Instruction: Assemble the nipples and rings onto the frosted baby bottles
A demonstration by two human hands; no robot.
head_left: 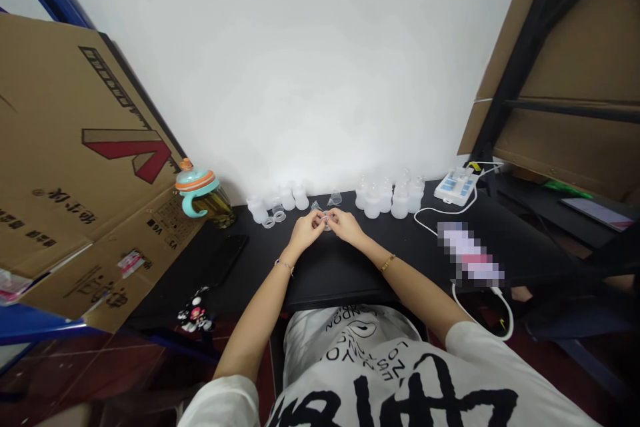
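Note:
My left hand (307,230) and my right hand (346,225) meet over the black table, fingers closed in a pinch. Between their fingertips is a small clear plastic piece (327,221), largely covered by the fingers; its exact kind is too small to make out. Just beyond the hands lie a clear nipple-shaped piece (316,206) and a clear cap-like piece (335,198). To the left, clear rings (269,222) rest near several frosted small bottles (257,209). A group of frosted bottles with nipple-shaped tops (400,200) stands upright to the right.
A teal-lidded drinking jug (205,194) stands at the left beside a large cardboard box (75,167). A dark phone (227,259) with a charm lies near the left edge. On the right are a power strip (455,186), a white cable (430,209) and a blurred-out phone (470,254).

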